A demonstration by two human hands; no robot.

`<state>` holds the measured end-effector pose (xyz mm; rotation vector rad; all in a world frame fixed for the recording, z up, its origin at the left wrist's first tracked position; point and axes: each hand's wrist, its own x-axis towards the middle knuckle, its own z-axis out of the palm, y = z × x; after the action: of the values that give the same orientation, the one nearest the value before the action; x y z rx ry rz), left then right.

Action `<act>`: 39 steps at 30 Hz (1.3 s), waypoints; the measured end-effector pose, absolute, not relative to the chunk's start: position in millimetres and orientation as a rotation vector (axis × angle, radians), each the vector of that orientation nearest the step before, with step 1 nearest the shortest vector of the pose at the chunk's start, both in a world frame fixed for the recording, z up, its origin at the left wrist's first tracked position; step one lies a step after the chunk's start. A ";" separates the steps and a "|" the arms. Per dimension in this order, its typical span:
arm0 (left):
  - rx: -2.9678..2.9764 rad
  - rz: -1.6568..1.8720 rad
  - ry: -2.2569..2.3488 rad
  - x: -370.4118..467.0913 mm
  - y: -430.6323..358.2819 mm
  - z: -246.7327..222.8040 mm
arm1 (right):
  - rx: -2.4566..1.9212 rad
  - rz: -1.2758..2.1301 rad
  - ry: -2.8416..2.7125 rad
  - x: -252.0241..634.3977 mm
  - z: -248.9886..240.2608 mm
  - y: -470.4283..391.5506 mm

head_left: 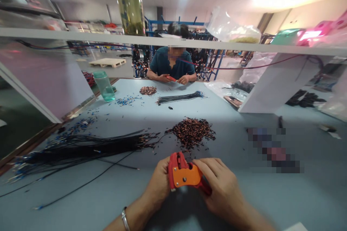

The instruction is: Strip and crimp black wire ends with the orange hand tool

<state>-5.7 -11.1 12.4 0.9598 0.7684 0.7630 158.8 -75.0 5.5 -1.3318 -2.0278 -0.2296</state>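
Note:
In front of me, my right hand (pixel 221 184) is wrapped round the handles of a red and orange wire stripper (pixel 187 176), whose head points up and left. My left hand (pixel 159 178) is closed at the left side of the tool's head, its fingers partly hidden behind it. What those fingers grip, if anything, does not show. Beyond the tool lies a heap of short black and copper wire offcuts (pixel 193 133). On the left is a thick bundle of black wires (pixel 92 149) with blue ends, and a single black wire (pixel 89 182) lies loose before it.
Across the table (pixel 271 198) a co-worker (pixel 172 63) holds a red tool. Near them are a smaller wire bundle (pixel 179 97), an offcut pile (pixel 148 90) and scattered blue bits (pixel 127 100). A green bottle (pixel 104 86) stands left; a shelf (pixel 189 43) spans overhead. A phone (pixel 232 101) lies right.

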 end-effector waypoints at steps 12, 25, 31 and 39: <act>1.128 0.751 0.756 -5.2 -13.2 18.3 | -1.359 -0.108 -2.021 160.2 1.8 -76.5; 1.306 0.751 0.700 -7.3 -12.4 13.2 | -1.357 -0.209 -2.053 163.0 -3.6 -76.4; 1.291 0.738 0.660 -7.5 -12.4 12.0 | -1.366 -0.249 -2.066 161.8 -3.4 -78.7; 1.394 0.773 0.722 -8.8 -7.8 12.1 | -1.501 0.059 -2.051 164.0 -5.6 -76.0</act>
<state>-8.8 -7.8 12.1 1.3944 0.7224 0.7733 164.0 -76.0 -5.6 -1.5009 -2.0509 0.0591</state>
